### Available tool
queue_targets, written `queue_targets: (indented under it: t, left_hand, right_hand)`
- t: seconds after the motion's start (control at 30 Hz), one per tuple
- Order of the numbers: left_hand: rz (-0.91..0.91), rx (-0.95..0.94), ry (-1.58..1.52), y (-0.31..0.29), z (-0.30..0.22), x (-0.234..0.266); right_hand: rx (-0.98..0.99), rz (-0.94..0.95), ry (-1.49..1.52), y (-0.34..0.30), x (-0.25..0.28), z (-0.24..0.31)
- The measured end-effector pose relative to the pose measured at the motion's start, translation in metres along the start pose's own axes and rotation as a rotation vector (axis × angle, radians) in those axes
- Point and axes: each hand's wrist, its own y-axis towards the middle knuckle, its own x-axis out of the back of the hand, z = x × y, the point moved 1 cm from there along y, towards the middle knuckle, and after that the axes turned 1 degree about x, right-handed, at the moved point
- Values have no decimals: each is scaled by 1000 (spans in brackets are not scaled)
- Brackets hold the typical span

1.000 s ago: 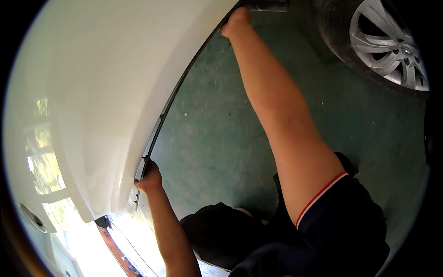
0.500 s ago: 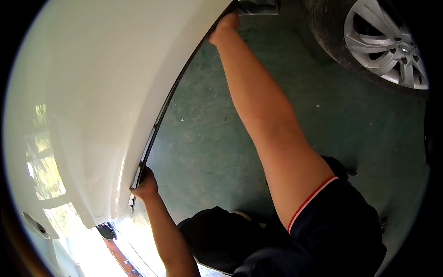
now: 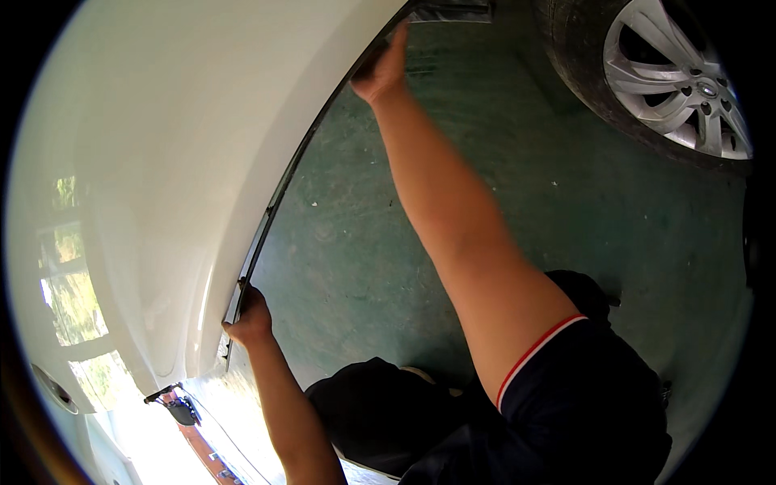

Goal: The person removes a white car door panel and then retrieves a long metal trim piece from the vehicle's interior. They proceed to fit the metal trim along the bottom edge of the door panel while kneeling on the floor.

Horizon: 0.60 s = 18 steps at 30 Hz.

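A long black trim strip [image 3: 284, 179] runs along the curved lower edge of a glossy white car body panel [image 3: 178, 162]. Near the strip's lower end, my left hand [image 3: 251, 317] is closed around it, thumb on the panel side and the other fingers behind. Farther up, my right hand [image 3: 383, 69] touches the strip where it bends toward the top of the view. Its thumb points upward; the other fingers are in shadow at the edge, partly hidden and slightly blurred, so their grip is unclear.
A tyre with a silver spoked wheel [image 3: 687, 77] is at the upper right. A flat dark piece [image 3: 453, 13] juts out beyond the strip's top end. Below the panel's lower corner are a black fitting [image 3: 182, 411] and a reddish-brown bar [image 3: 206, 453]. Green floor [image 3: 347, 234] lies beneath.
My right hand has slid a little down and left along the strip, and its thumb now stands apart. The left hand keeps its hold. The whole view has shifted slightly.
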Motion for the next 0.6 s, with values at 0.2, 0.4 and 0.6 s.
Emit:
queue_targets:
  t: [0.2, 0.4, 0.6]
  left_hand:
    - [91, 6, 76, 11, -7, 8]
    - [148, 41, 89, 19, -11, 13]
    - [490, 140, 76, 13, -18, 26]
  right_hand:
    - [75, -24, -90, 8, -15, 30]
    - [80, -50, -54, 12, -8, 25]
    - [76, -70, 38, 5, -29, 29]
